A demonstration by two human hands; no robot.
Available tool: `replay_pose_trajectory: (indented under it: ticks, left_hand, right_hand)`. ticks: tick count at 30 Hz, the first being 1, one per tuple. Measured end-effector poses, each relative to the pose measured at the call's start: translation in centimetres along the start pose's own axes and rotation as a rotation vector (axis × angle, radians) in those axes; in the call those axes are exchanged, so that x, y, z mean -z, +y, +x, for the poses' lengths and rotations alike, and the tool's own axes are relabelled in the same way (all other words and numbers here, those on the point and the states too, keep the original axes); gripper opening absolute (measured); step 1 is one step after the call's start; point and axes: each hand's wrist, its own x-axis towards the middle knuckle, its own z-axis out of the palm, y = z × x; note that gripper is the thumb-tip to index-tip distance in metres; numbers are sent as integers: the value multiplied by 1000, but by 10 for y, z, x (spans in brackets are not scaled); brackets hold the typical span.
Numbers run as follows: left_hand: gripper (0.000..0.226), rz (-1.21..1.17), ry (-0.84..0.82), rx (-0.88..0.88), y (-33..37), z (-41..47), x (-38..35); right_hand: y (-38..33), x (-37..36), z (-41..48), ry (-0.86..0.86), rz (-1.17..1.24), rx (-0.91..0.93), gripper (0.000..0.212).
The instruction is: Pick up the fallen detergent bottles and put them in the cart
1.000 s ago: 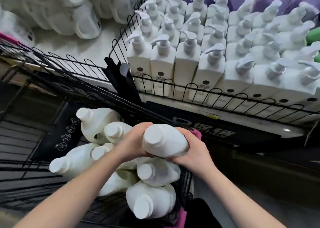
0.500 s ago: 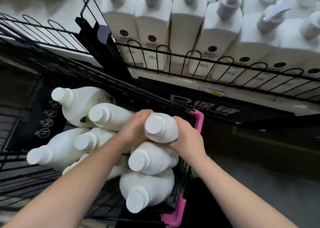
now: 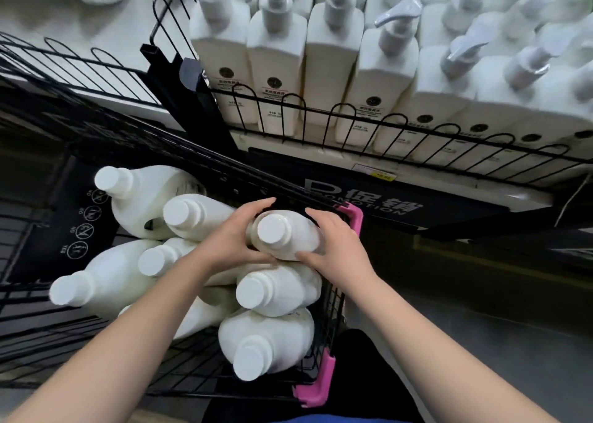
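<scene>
Head view, from the left: a black panel (image 3: pixel 72 226) with round white icons stands at the far end of the black wire cart (image 3: pixel 333 307). Beside it, white detergent bottles (image 3: pixel 109 281) lie on their sides in a heap inside the cart, caps toward the camera. Two of them, stacked one above the other, lie against the cart's right wall.

On top of that stack lies another detergent bottle, the held bottle (image 3: pixel 287 234), also cap toward the camera. The left hand (image 3: pixel 236 241) cups its left side, fingers curved over the top and thumb under it. The right hand (image 3: pixel 337 243) grips its right side the same way, thumb pressed low on the body.

Pink corner guards (image 3: pixel 316 387) mark the cart's right edge. Above and to the right, rows of white pump bottles (image 3: pixel 382 69) stand upright on a shelf behind a black wire rail (image 3: pixel 401 132), with a dark promotion sign (image 3: pixel 369 202) along the shelf edge below.
</scene>
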Motion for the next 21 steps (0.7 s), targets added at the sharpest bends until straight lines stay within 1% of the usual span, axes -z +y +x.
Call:
replay_pose_trajectory:
  ticks: [4,7,10,12,14,16,18,21]
  left_hand:
    - [112,-17,46,-107,39,-24,29]
    - [110,-29,135,-219,84,-43,67]
    - [104,-69,263,-344,136,-68,110]
    - [97,-54,297,-436,171,-90,130]
    - [91,-43,288,-538,199,-107,140]
    - [91,-76,258,-619,216,-114,141]
    - [94,-122,213,-658,228,-113,137]
    - [94,-123,142,-719,249,-110,127]
  right_hand:
    - [-34,29,-13,70,119,94,83]
    - [-74,67,-28,129,206,173,82]
    - [-113,116,-52,234,279,288,78]
    - [-135,150,-75,329,330,356,70]
    - [-152,179,-101,403,362,412,67]
    - [-160,196,-123,441,348,440,68]
    - [-161,201,-144,457,331,420,70]
    - [-154,204,-172,504,337,379,71]
